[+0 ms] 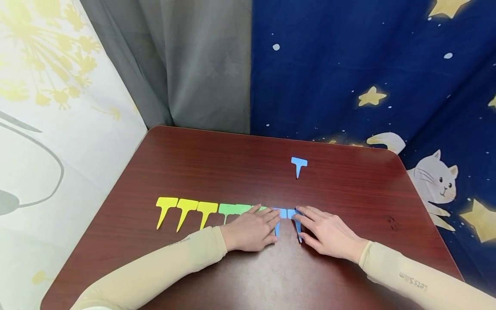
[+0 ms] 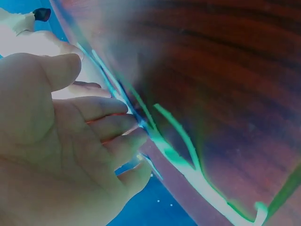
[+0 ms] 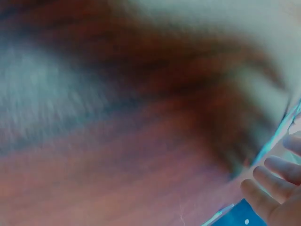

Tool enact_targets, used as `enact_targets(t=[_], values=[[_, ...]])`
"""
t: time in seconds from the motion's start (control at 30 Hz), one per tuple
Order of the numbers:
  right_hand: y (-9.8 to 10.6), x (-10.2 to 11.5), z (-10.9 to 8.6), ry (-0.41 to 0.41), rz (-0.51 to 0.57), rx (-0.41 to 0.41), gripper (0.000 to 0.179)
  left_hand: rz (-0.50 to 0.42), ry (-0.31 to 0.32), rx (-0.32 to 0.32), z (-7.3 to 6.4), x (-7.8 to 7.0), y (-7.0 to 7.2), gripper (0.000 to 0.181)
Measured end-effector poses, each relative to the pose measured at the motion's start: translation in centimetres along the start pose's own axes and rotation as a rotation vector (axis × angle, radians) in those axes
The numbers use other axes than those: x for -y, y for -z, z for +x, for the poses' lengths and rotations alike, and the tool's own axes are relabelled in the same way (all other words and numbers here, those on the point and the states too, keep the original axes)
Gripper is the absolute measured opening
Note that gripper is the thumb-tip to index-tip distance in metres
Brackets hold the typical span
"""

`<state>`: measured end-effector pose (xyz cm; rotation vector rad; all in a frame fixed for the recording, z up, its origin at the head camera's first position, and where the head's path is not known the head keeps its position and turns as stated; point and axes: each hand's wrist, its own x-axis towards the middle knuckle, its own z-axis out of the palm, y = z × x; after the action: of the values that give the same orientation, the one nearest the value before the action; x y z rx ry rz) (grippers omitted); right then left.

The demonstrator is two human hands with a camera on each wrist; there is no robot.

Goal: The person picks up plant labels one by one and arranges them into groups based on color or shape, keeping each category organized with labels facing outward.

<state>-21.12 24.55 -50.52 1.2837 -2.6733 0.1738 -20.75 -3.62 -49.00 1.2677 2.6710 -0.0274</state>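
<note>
A row of T-shaped plant labels lies across the table. At its left are three yellow labels [image 1: 187,206], followed by green labels [image 1: 227,209] partly covered by my left hand [image 1: 249,232]. That hand lies palm down, its fingertips resting on a blue label [image 1: 277,229] beside the green ones. At the row's right end, my right hand [image 1: 329,232] touches another blue label [image 1: 298,227], fingers on its head and thumb beside its stem. Both hands' fingers look extended; in the left wrist view a green label [image 2: 188,175] runs past the fingertips.
One more blue label [image 1: 299,162] lies alone farther back, beyond the row. The brown table [image 1: 217,163] meets a grey curtain [image 1: 209,64] and a blue star-patterned curtain [image 1: 317,86] behind. A white patterned cloth [image 1: 77,142] hangs along the left edge.
</note>
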Motion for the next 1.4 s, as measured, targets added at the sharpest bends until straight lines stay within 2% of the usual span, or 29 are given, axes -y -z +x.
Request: enact_targets(t=[0.2, 0.47, 0.7, 0.8, 1.03, 1.4], values=[[1.4, -1.3, 1.5, -0.049, -0.008, -0.056, 0.050, -0.021, -0.003, -0.049, -0.3, 0.6, 0.9, 0.065], [1.9, -5.3, 4.9, -0.171, -0.056, -0.078, 0.048, -0.044, -0.033, -0.068, 0.1, 0.3, 1.1, 0.065], [0.6, -8.4, 7.9, -0.303, -0.093, 0.047, 0.066, -0.042, -0.055, -0.024, 1.4, -0.8, 0.7, 0.069], [0.2, -9.5, 8.9, -0.344, -0.104, 0.076, 0.071, -0.037, -0.070, -0.007, 1.9, -1.2, 0.7, 0.070], [-0.7, -10.5, 10.0, -0.307, -0.124, 0.132, 0.069, -0.003, -0.092, -0.001, 3.1, -1.8, 0.6, 0.074], [-1.6, -10.5, 10.3, -0.265, -0.109, 0.094, 0.046, 0.033, -0.079, 0.060, 3.8, -2.0, 0.1, 0.075]])
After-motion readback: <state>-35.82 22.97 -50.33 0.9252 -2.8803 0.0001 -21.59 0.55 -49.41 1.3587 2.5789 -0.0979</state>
